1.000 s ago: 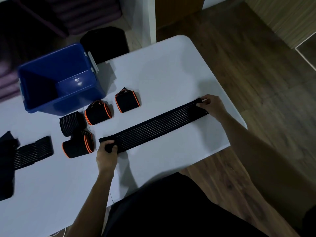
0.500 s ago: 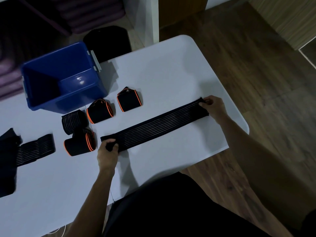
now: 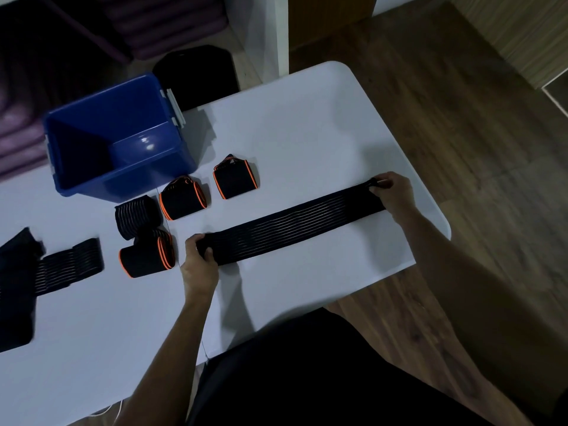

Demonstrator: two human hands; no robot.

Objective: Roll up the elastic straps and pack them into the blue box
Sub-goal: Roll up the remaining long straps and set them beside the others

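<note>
Little had moved: my left hand (image 3: 199, 265) still gripped the strap (image 3: 295, 224) end, right hand (image 3: 392, 192) pinched the far end, keeping it taut for rolling.

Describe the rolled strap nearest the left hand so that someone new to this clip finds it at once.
Start at the open blue plastic box on the white table; four rolled black straps lie in front of it. The one meant is the orange-edged roll nearest the person, just left of the left hand. Unlike the other two orange-edged rolls nearer the box, it lies against the plain ribbed black roll.
</note>
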